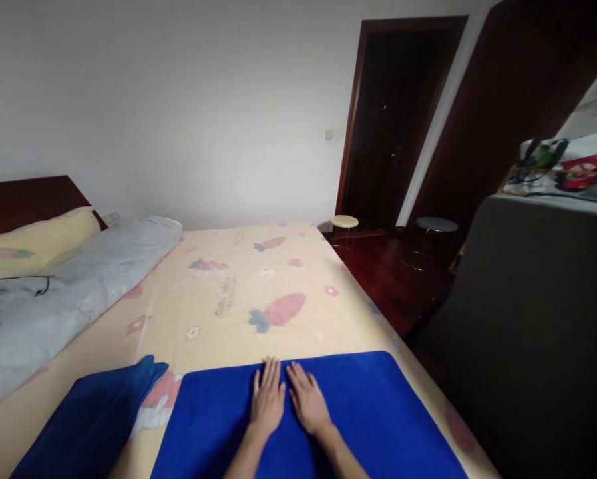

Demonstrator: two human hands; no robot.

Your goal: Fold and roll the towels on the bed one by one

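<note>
A bright blue cloth mat with rounded corners lies flat on the bed, its near edge out of view. Palm down near its far edge rests my left hand, fingers stretched forward. Close beside it, my right hand also lies flat on the mat, fingers extended and angled a little to the left. Neither hand grips anything. To the left of the mat, a darker blue folded cloth lies on the bed, with a bunched corner at its far end.
The bed has a cream sheet printed with carrots and flowers. At left are a rolled grey quilt and a yellow pillow. Two stools, one cream and one grey, stand near the dark door. A dark chair back rises at right.
</note>
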